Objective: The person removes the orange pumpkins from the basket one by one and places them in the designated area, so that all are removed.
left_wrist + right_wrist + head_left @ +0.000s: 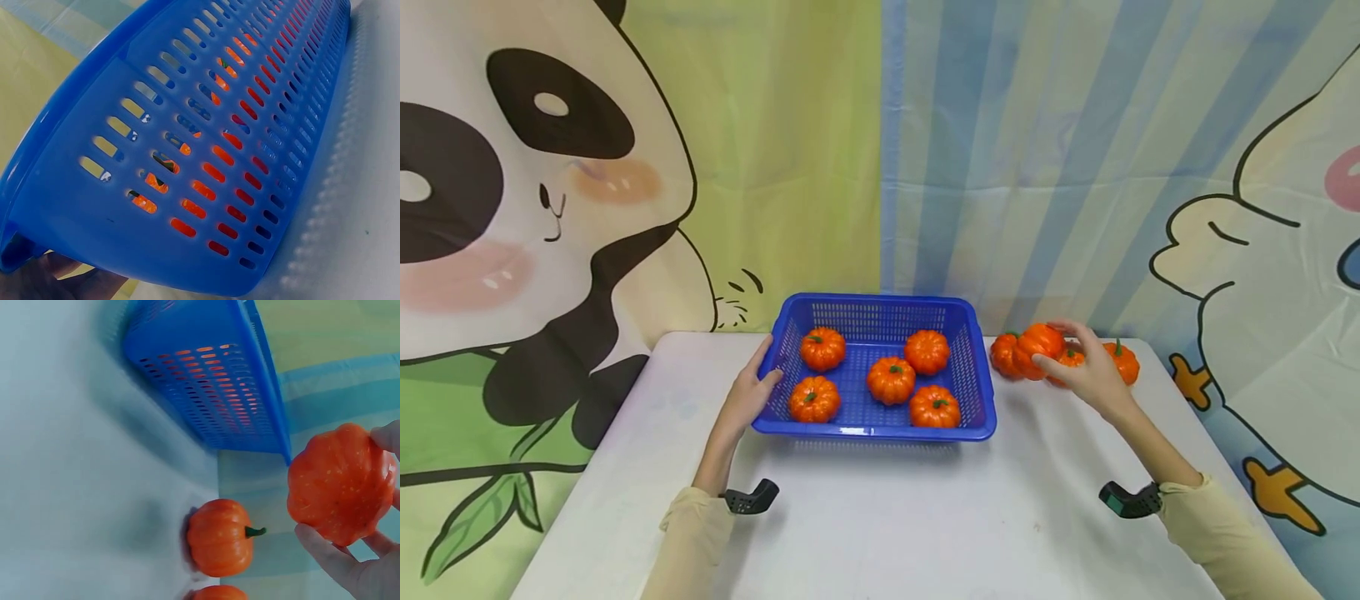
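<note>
A blue plastic basket with slotted walls stands on the white table and holds several small orange pumpkins. My left hand grips the basket's left rim; in the left wrist view its fingers show under the rim, partly hidden. Right of the basket, my right hand holds a pumpkin above the table, fingers and thumb around its sides and its ribbed face toward the wrist camera. Just below and beside it, other pumpkins sit on the table, one with a green stem.
Another pumpkin lies near the table's back right corner, beyond the right hand. The white table ends at a curtain with cartoon animals, close behind the basket. A black wrist device sits at each cuff.
</note>
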Demonstrator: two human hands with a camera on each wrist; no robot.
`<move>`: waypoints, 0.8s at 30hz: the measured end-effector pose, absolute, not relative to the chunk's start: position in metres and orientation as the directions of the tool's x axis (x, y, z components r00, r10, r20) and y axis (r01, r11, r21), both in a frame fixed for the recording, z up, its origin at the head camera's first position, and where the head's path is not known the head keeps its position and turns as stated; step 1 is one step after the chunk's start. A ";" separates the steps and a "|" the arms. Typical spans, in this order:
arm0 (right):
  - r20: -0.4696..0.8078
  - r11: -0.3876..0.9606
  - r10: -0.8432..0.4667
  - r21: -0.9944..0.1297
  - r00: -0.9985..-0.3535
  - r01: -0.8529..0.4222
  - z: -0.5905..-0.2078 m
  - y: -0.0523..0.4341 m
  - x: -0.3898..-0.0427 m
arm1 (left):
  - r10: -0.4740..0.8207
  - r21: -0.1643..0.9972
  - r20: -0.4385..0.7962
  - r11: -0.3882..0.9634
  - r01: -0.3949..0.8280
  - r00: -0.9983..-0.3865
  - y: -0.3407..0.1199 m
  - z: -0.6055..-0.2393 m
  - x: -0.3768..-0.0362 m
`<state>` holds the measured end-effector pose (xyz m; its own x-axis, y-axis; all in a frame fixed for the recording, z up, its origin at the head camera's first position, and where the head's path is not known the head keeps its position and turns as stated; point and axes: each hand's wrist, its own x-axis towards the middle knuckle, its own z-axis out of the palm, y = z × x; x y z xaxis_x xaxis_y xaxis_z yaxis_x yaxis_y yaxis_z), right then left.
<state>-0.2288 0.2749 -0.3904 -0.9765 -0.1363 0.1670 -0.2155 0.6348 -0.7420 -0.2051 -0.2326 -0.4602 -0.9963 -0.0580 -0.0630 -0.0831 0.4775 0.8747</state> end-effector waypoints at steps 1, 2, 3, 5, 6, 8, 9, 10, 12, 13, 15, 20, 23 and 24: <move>0.176 0.645 -0.128 -0.733 -0.976 -0.217 -0.393 0.275 -0.229 | -0.058 0.875 -0.066 0.477 -0.086 -0.996 -0.232 -0.460 -0.205; 0.184 0.654 -0.120 -0.725 -0.976 -0.217 -0.396 0.275 -0.228 | -0.058 0.875 -0.069 0.476 -0.089 -0.996 -0.232 -0.461 -0.205; 0.189 0.663 -0.111 -0.717 -0.976 -0.215 -0.398 0.275 -0.228 | -0.059 0.875 -0.073 0.475 -0.092 -0.996 -0.232 -0.461 -0.205; 0.191 0.678 -0.093 -0.707 -0.977 -0.202 -0.402 0.276 -0.228 | -0.064 0.873 -0.083 0.476 -0.104 -0.994 -0.231 -0.461 -0.205; 0.187 0.677 -0.085 -0.710 -0.979 -0.194 -0.404 0.277 -0.228 | -0.065 0.873 -0.088 0.476 -0.108 -0.994 -0.231 -0.461 -0.205; 0.184 0.672 -0.070 -0.717 -0.981 -0.182 -0.408 0.278 -0.228 | -0.066 0.871 -0.097 0.477 -0.116 -0.993 -0.231 -0.462 -0.205; 0.182 0.666 -0.066 -0.724 -0.981 -0.179 -0.410 0.279 -0.228 | -0.068 0.870 -0.099 0.479 -0.119 -0.993 -0.231 -0.462 -0.204; 0.178 0.660 -0.064 -0.731 -0.982 -0.176 -0.412 0.279 -0.229 | -0.068 0.868 -0.099 0.482 -0.120 -0.993 -0.231 -0.461 -0.204; 0.168 0.645 -0.063 -0.745 -0.984 -0.168 -0.415 0.280 -0.230 | -0.071 0.867 -0.094 0.485 -0.117 -0.993 -0.232 -0.461 -0.204; 0.162 0.642 -0.063 -0.749 -0.985 -0.164 -0.416 0.281 -0.230 | -0.071 0.866 -0.092 0.487 -0.115 -0.993 -0.232 -0.461 -0.204; 0.145 0.631 -0.065 -0.760 -0.987 -0.153 -0.418 0.282 -0.231 | -0.073 0.866 -0.083 0.488 -0.108 -0.994 -0.232 -0.461 -0.205; 0.094 0.587 -0.049 -0.803 -0.994 -0.105 -0.421 0.283 -0.233 | -0.071 0.868 -0.080 0.485 -0.104 -0.994 -0.232 -0.461 -0.205; 0.076 0.563 -0.037 -0.822 -0.996 -0.084 -0.421 0.284 -0.233 | -0.072 0.869 -0.076 0.485 -0.102 -0.994 -0.232 -0.461 -0.205; 0.074 0.557 -0.035 -0.826 -0.997 -0.081 -0.421 0.284 -0.233 | -0.072 0.868 -0.074 0.486 -0.100 -0.995 -0.232 -0.461 -0.205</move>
<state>-0.2334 0.2838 -0.4210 -0.9967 -0.0349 0.0737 -0.0807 0.5572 -0.8265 -0.2051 -0.2323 -0.4608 -0.9946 -0.0725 -0.0740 -0.1000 0.4864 0.8680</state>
